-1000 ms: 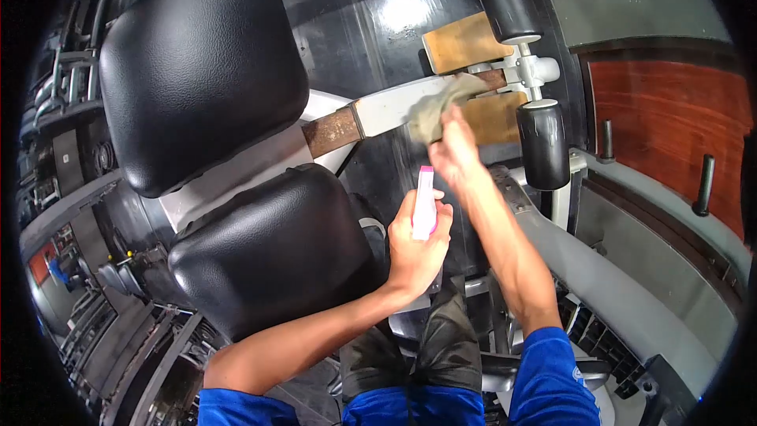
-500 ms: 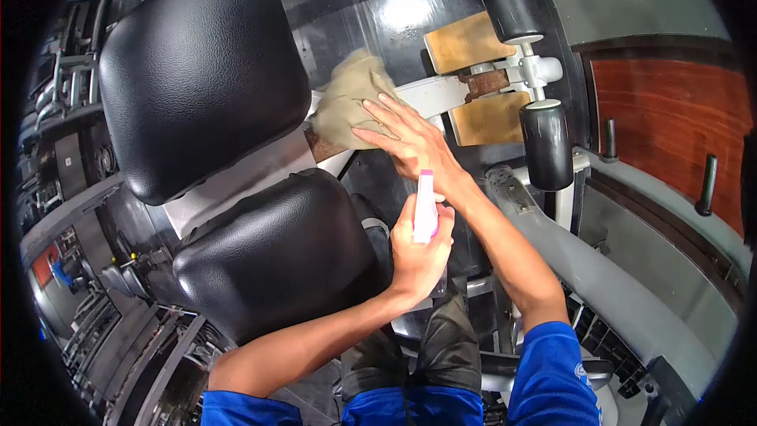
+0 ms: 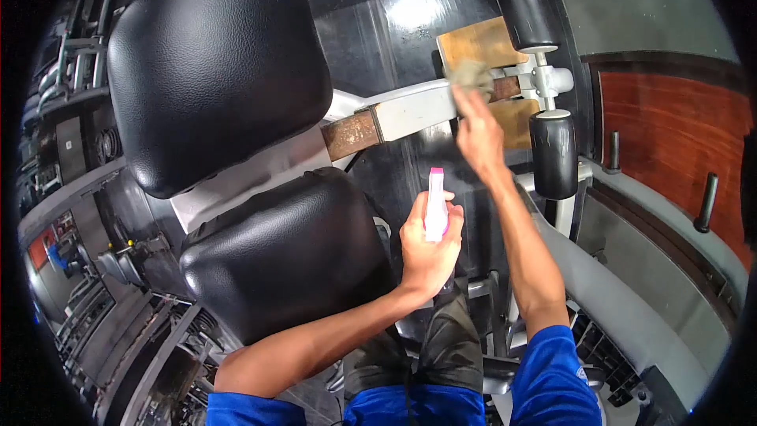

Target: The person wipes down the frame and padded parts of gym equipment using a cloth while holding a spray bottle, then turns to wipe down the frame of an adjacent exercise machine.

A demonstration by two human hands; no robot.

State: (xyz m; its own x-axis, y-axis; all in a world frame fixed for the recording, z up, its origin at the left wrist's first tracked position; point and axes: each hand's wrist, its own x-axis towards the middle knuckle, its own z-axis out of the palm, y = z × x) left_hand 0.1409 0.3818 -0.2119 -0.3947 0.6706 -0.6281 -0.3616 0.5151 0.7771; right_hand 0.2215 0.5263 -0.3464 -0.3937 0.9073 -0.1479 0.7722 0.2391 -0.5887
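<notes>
The person's left hand [image 3: 428,256] holds a white-and-pink spray bottle [image 3: 435,209], its fingers curled closed around the neck and the nozzle end pointing toward 12 o'clock; much of the bottle below is hidden by the hand. At 1 o'clock from it, the right hand [image 3: 479,142] reaches out with its fingers stretched forward onto a khaki cloth [image 3: 471,76]. Both fingertips and cloth are blurred, so how tightly the fingers grip it, or whether they only press it, cannot be told. The cloth lies bunched at 12 o'clock from the right hand, over the far end of a white metal beam [image 3: 414,114]. At 8 o'clock from the cloth, the beam meets a rusty brown section [image 3: 352,136]. A wooden plate [image 3: 471,42] sits just beside the cloth at 12 o'clock, and a second wooden board [image 3: 518,124] lies between 4 and 5 o'clock, partly covered by the right hand. Beyond them stand two black rollers, the upper roller [image 3: 523,9] at 1 o'clock from the cloth and the lower roller [image 3: 554,156] between 4 and 5. From the left hand, a black seat pad [image 3: 288,256] spreads at 9 o'clock and a larger black pad [image 3: 221,71] at 10. A reddish wood panel [image 3: 670,146] fills the 3 o'clock side from the right hand.
</notes>
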